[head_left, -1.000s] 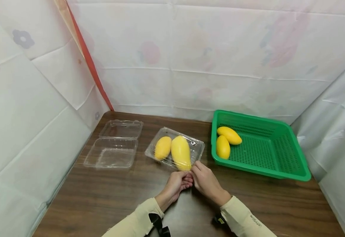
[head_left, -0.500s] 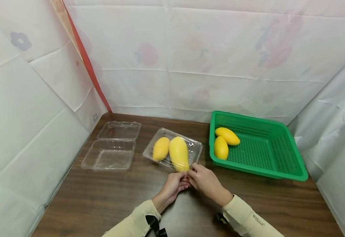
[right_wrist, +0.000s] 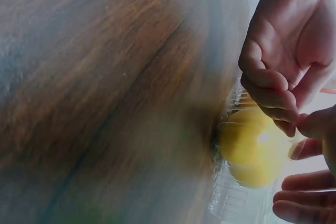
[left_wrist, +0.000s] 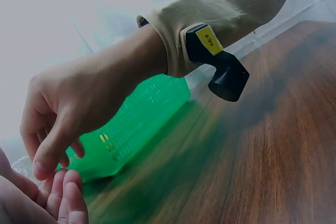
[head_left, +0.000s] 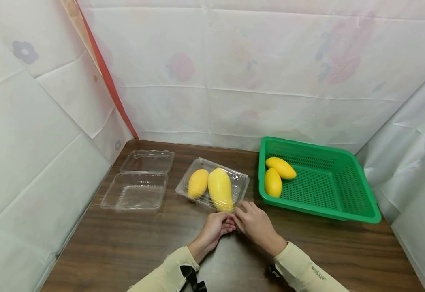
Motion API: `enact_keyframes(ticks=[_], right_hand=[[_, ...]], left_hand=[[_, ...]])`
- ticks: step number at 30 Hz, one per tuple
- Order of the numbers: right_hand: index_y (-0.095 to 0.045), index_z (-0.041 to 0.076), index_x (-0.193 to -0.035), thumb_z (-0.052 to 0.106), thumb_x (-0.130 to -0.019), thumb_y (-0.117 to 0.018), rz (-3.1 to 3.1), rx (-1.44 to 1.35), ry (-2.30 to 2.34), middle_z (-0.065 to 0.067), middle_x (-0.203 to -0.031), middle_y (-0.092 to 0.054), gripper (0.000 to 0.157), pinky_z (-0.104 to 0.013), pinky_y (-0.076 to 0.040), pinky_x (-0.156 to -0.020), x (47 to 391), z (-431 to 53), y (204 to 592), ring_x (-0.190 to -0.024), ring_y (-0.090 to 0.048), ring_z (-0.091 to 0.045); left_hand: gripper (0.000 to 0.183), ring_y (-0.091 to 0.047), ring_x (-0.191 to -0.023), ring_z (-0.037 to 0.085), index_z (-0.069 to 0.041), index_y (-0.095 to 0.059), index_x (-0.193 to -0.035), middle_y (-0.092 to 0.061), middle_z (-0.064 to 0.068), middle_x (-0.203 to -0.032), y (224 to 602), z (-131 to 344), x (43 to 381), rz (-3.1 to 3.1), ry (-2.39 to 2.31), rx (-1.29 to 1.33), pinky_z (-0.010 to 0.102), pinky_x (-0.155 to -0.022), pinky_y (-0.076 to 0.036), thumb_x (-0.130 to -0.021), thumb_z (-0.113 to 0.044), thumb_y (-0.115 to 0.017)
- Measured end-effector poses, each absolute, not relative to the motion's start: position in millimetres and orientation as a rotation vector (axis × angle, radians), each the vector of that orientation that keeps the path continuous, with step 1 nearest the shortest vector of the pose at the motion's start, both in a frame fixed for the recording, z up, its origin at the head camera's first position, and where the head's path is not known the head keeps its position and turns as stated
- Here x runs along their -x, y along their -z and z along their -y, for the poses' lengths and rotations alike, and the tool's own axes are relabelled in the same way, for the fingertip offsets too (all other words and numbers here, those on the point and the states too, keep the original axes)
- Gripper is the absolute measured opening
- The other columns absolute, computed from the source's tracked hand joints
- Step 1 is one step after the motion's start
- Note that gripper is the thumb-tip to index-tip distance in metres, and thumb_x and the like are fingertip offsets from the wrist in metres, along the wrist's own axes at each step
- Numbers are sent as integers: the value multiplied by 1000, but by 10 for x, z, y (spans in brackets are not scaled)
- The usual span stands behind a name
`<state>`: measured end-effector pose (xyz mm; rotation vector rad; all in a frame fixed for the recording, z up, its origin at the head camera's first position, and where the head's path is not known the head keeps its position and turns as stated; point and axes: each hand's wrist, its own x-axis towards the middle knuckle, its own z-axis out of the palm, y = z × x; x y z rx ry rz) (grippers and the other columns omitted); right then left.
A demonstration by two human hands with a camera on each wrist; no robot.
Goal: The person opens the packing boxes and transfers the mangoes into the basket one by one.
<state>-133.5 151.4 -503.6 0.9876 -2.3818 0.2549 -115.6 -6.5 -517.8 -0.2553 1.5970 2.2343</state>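
Two smooth yellow mangoes point(head_left: 220, 188) show through the clear box point(head_left: 240, 183).

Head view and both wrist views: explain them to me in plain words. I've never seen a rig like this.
There is no machine: the grip is a person's bare left hand and right hand. The head view looks forward and down from the person's head; each wrist view looks out from one wrist. So the left one mostly shows the right hand, and the right one the left hand.

On the brown table, an open container lies to the left. A green basket on the right holds two yellow fruits. Between them, a clear box has two more yellow fruits inside. Both hands appear to pinch its near edge; the exact contact is hard to see.
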Motion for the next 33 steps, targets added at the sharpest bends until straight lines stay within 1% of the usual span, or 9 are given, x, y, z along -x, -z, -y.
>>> enact_keyframes(ticks=[4, 8, 12, 16, 20, 23, 28, 31, 33], right_hand=[[-68, 15, -81, 25, -81, -78, 2315, -1050, -223, -3, -83, -61, 15, -26, -52, -58, 1359, -1512, 5030, -71, -54, -17], [-66, 12, -80, 14, -79, -76, 2256, -1151, -273, -1, -81, -57, 10, -24, -50, -56, 1390, -1501, 5049, -67, -53, -15], [-61, 9, -79, 4, -82, -67, 2229, -1219, -315, -1, -79, -54, 8, -23, -48, -54, 1404, -1479, 5091, -63, -51, -13], [-57, 8, -78, 2, -87, -56, 2241, -1232, -309, -2, -80, -52, 10, -23, -47, -52, 1412, -1475, 5111, -61, -49, -13], [-56, 8, -81, 2, -83, -62, 2287, -1229, -262, -3, -81, -51, 8, -23, -47, -52, 1427, -1506, 5105, -61, -48, -12], [-57, 7, -83, 2, -81, -68, 2333, -1247, -243, -3, -81, -50, 12, -21, -47, -53, 1437, -1533, 5071, -61, -46, -11], [-58, 6, -86, 2, -84, -68, 2340, -1276, -326, -3, -79, -49, 11, -18, -43, -53, 1459, -1543, 4920, -59, -44, -10], [-60, 6, -89, 8, -92, -65, 2306, -1287, -379, -2, -80, -48, 6, -17, -42, -53, 1469, -1498, 4761, -60, -42, -10], [-60, 7, -90, 11, -91, -67, 2304, -1276, -393, -2, -81, -48, 8, -17, -42, -54, 1470, -1468, 4683, -60, -42, -9]], left_hand=[[29, -61, -64, 7, 7, -64, -98, -61, -2, -71, 5202, 57, 1136, -1637, -2223, 253, 18, -62, -51, -100, -9, -40], [29, -61, -65, 7, 8, -63, -102, -63, -2, -73, 5230, 49, 1126, -1651, -2230, 229, 18, -63, -51, -101, -11, -41], [31, -61, -65, 7, 11, -61, -110, -64, -2, -74, 5241, 47, 1108, -1638, -2239, 229, 18, -63, -51, -102, -10, -39], [33, -60, -66, 7, 13, -60, -111, -62, -2, -74, 5244, 34, 1090, -1620, -2247, 247, 19, -65, -51, -102, -8, -37], [32, -59, -67, 7, 13, -60, -111, -60, -1, -75, 5240, -1, 1094, -1596, -2263, 262, 19, -66, -50, -102, -8, -38], [31, -58, -65, 7, 12, -61, -110, -59, -2, -74, 5239, -29, 1097, -1604, -2274, 275, 19, -65, -50, -102, -8, -39], [30, -57, -63, 6, 13, -62, -105, -58, -3, -73, 5235, -11, 1076, -1643, -2246, 273, 19, -62, -48, -101, -7, -39], [31, -57, -64, 7, 13, -62, -104, -59, -2, -73, 5233, 53, 1081, -1655, -2214, 278, 20, -62, -49, -100, -9, -40], [32, -58, -64, 8, 13, -62, -105, -59, -2, -73, 5226, 97, 1098, -1649, -2194, 285, 20, -63, -49, -99, -11, -41]])
